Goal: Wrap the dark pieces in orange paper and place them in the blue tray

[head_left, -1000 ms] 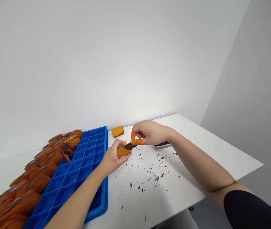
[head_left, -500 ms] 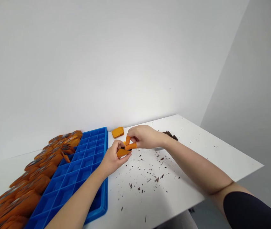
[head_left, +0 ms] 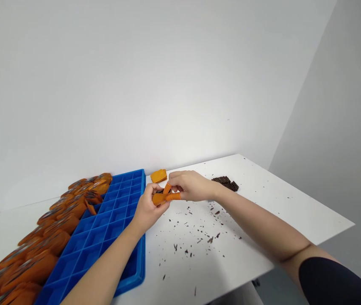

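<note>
My left hand (head_left: 147, 207) is closed around a small orange pouch (head_left: 158, 198), its mouth turned to the right. Something dark shows at the mouth; I cannot make out what it is. On the thumb and index finger of my right hand (head_left: 190, 185) are orange finger cots (head_left: 173, 196). These two fingertips meet in a pinch at the pouch's mouth, where what lies between them is partly hidden. Just behind the hands lies a short stack of flat orange pouches (head_left: 158, 176).
A blue compartment tray (head_left: 142, 250) lies at the left, rows of orange pouches (head_left: 45, 245) standing along its left side. Behind my right forearm is a pile of dark brown sticks (head_left: 226, 183). Dark crumbs litter the white table (head_left: 247, 250), which meets a wall at the back.
Both hands have shifted slightly, with the pouch turned a little and my right fingertips still at its mouth. The pile of brown sticks shows more fully. The view has moved slightly.
</note>
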Demonstrator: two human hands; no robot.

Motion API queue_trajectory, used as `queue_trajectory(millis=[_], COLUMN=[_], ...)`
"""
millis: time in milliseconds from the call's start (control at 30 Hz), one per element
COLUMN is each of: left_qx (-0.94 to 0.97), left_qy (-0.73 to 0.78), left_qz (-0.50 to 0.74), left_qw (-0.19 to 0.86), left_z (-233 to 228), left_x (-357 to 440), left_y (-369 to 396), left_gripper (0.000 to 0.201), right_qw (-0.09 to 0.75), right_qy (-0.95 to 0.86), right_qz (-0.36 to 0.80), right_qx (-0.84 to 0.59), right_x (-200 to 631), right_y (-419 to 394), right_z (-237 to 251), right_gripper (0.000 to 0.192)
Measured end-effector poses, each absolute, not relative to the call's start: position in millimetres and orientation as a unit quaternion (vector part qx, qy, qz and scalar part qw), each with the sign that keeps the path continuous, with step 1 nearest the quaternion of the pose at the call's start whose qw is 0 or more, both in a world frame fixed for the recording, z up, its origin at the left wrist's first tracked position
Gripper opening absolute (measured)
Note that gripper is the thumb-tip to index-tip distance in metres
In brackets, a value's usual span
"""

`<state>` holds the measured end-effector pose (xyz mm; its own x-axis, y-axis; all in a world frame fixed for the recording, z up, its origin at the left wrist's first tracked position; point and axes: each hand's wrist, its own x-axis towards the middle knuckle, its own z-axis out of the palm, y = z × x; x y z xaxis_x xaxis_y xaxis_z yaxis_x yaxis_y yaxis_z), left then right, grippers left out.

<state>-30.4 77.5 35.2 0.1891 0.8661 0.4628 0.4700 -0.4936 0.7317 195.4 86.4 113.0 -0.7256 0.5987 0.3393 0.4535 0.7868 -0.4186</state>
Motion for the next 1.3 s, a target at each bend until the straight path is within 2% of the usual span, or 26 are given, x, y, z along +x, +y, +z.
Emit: queue_trajectory(millis=[367, 467, 733, 1300], left_qx=[0.725, 0.723, 0.726, 0.720], left_qy=[0.445, 0.445, 0.442, 0.453], left_qz=[0.472, 0.476, 0.471, 0.474], left_qw=[0.229, 0.229, 0.236, 0.228], left_z=[37, 38, 33, 31], left_x=[-30, -30, -33, -34], left_y=[76, 75, 79, 81], left_gripper=[0.037, 0.038, 0.041, 0.044], right_qw=[0.302, 0.301, 0.286, 0.303], right_qy=[-0.911, -0.910, -0.911, -0.918], right_qz=[0.078, 0.075, 0.094, 0.034], right_qx=[-0.270, -0.276, -0.282, -0.252], right_x=[194, 193, 193, 193], right_y=[85, 86, 85, 90], right_z=[110, 108, 110, 99], right_gripper=[0.011, 0.011, 0.026, 0.020])
